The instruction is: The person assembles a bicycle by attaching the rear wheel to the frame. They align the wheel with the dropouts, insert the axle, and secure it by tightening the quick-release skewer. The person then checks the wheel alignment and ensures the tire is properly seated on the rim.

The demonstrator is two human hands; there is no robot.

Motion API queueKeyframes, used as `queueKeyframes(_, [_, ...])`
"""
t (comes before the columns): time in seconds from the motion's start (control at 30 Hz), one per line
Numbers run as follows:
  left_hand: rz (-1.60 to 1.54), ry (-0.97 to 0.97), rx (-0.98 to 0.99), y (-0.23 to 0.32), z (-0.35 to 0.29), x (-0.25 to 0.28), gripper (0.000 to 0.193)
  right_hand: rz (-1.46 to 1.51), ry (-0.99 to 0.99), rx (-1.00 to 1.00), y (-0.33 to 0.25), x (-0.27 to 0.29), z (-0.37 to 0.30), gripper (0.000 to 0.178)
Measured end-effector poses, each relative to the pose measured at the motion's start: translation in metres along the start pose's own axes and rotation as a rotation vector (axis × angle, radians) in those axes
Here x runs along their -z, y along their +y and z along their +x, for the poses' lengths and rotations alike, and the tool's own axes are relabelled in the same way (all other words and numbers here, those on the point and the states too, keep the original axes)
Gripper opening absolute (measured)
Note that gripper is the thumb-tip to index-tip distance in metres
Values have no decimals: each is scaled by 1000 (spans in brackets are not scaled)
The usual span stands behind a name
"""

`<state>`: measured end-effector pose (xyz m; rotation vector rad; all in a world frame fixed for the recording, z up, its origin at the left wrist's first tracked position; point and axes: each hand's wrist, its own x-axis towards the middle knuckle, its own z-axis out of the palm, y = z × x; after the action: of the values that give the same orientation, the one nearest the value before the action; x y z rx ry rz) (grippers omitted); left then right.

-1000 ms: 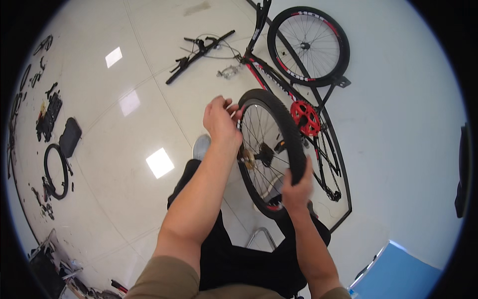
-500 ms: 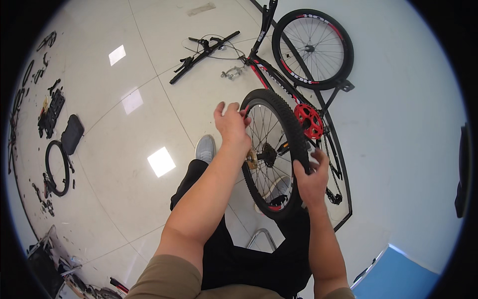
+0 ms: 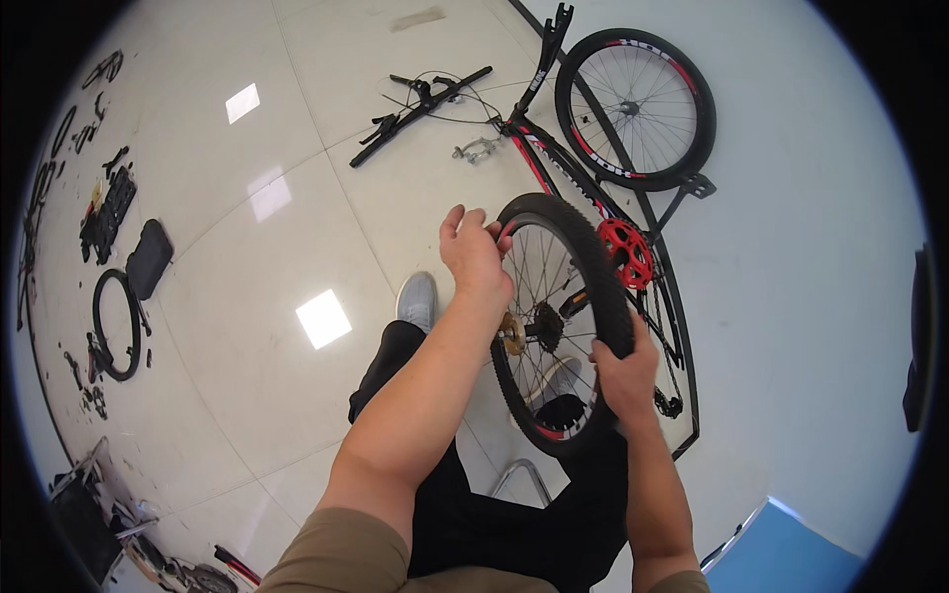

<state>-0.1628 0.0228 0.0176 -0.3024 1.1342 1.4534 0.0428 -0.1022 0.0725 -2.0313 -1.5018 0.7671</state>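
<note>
A bicycle wheel [image 3: 615,314] with a knobbly black tyre stands tilted in front of my legs. Its hub carries a small dark sprocket cluster [image 3: 545,326], and a gold-coloured disc [image 3: 511,334] sits at the hub's left end. My right hand [image 3: 629,378] grips the tyre on its right side, thumb on the near face and fingers around the outside. At the upper left of the wheel is my left hand [image 3: 476,255], its fingers apart and slightly bent. Some of its fingertips are at the rim; whether they press on it is hard to see.
Beyond the wheel lies a black and red bicycle frame [image 3: 563,170] with a red chainring [image 3: 626,254]. A second wheel [image 3: 708,119] rests by the white wall. Handlebars [image 3: 420,114] with cables lie on the tiles. Tool cases [image 3: 150,259] and loose parts are at far left.
My right hand has closed around the tyre, where its fingers were spread before. The whole view has shifted slightly, and my left hand stays by the rim.
</note>
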Motion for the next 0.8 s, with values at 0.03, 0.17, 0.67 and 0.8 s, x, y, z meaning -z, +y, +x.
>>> queueKeyframes(0.03, [-8,2,-11,2,0,-2,56,6,39,32,2,10,-2,57])
queueKeyframes(0.17, [-16,32,-62,11,9,13,51,149,11,-136,-98,69,-20,60])
queueKeyframes(0.67, [15,4,-86,4,-1,12,31,222,70,74,44,-63,-80,65])
queueKeyframes(0.8, [43,-5,-22,-1,-2,11,50,256,132,41,46,-59,-83,65])
